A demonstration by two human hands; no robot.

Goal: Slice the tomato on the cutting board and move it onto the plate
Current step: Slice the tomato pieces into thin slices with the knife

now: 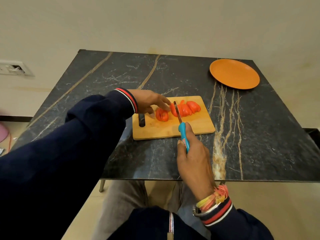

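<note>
The tomato [178, 110], mostly sliced on the cutting board [173, 130], is steadied by the left hand's [149, 103] spread fingertips while the knife [181, 129] is gripped in the closed right hand [194, 156], the plate [234, 73] waiting far right.

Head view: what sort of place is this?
Probably a home dining or kitchen area, not a lab. Signs: a dark marble-look table with a wooden cutting board and an orange plate, a plain wall with a switch plate, and a tiled floor.
</note>
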